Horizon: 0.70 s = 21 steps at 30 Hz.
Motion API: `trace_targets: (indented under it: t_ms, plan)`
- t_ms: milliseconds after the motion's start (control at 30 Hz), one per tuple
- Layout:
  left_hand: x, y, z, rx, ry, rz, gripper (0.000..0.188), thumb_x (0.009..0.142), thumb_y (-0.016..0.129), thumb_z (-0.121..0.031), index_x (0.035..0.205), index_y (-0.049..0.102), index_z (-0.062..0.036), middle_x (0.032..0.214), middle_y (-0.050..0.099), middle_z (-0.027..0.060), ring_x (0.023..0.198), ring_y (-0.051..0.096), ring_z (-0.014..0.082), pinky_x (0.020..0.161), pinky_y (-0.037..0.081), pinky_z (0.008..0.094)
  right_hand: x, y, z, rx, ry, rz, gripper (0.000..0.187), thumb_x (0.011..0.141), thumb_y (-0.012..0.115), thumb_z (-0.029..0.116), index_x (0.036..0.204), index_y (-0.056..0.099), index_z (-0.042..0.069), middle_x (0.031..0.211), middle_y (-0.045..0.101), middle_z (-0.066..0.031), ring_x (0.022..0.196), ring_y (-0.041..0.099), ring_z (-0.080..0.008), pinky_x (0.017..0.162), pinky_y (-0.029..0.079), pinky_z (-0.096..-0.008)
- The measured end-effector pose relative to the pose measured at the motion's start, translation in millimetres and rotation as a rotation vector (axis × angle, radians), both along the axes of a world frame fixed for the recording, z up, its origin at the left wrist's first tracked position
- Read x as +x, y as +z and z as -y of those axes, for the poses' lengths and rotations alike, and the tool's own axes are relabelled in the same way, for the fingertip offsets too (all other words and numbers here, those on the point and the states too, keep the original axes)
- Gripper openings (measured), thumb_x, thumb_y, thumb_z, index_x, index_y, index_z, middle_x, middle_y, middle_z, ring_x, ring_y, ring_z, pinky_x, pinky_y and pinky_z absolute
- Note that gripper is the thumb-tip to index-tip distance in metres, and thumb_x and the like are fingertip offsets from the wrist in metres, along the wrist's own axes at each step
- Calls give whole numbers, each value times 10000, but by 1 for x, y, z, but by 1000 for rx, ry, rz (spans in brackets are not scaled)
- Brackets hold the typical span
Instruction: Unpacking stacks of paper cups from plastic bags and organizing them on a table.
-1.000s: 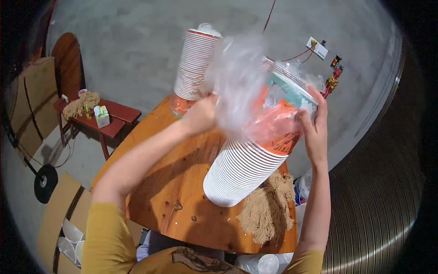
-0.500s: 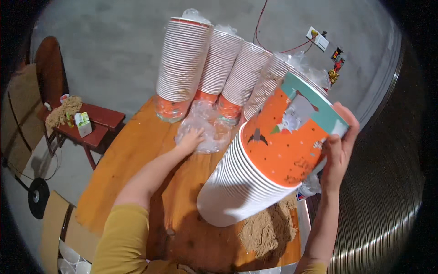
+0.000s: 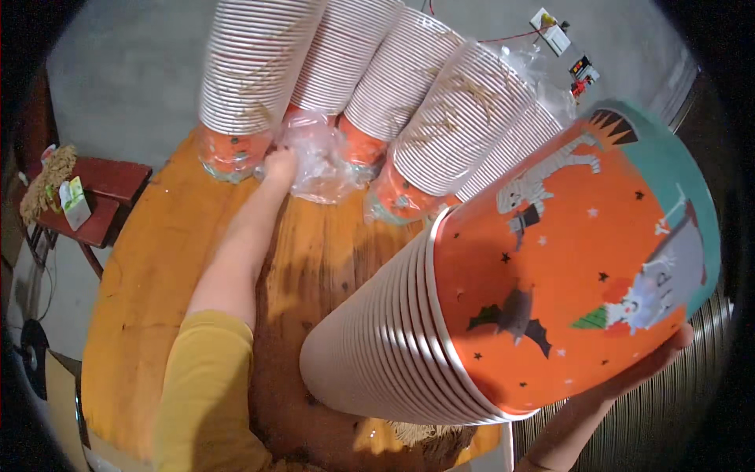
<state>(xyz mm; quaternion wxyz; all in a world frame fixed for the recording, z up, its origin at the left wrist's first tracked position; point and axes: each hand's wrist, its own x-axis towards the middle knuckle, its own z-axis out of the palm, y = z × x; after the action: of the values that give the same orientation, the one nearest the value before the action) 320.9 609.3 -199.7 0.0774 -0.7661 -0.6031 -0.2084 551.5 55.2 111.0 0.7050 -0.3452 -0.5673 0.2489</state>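
A tall stack of nested paper cups [image 3: 562,259] leans across the right side of the table. Its outermost cup is orange and teal with a bat, stars and a mummy, and white rims follow below. My right hand [image 3: 649,363] holds the stack from its far right side, most of the fingers hidden behind it. My left hand [image 3: 281,164] is closed on the edge of a crumpled clear plastic bag [image 3: 324,165] on the table. Behind it stand several other stacks of cups [image 3: 405,75], wrapped in clear plastic, orange at the bottom.
The wooden table [image 3: 157,291] has a curved left edge. A frayed tan cloth [image 3: 429,436] lies at its front, partly hidden by the cup stack. Off to the left is a red bench [image 3: 118,185] with a tissue pack [image 3: 75,203]. A ridged dark surface [image 3: 629,440] lies at the right.
The held cup stack has come closer, lower and rightward, turning so more of its print shows. My left hand has shifted left along the plastic bag and closed. The view has moved nearer the table.
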Motion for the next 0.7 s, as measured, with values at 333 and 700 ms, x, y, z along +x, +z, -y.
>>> trace_targets:
  t_ms: [333, 700]
  plan:
    - [14, -27, -47, -44, 78, -326, 272, 895, 440, -124, 978, 699, -108, 1036, 670, 101, 953, 654, 219, 772, 538, 351, 34, -16, -6, 189, -441, 51, 577, 860, 530, 442, 1262, 449, 36, 1207, 521, -74, 1086, 514, -245, 941, 424, -425]
    - [-26, 32, 116, 435, -195, 110, 267, 779, 550, -67, 1044, 535, -31, 1110, 482, 212, 972, 547, 312, 829, 452, 439, -101, 23, -23, 317, -542, 461, 798, 808, 621, 454, 1400, 281, 41, 1406, 376, -116, 1258, 411, -243, 1067, 326, -408]
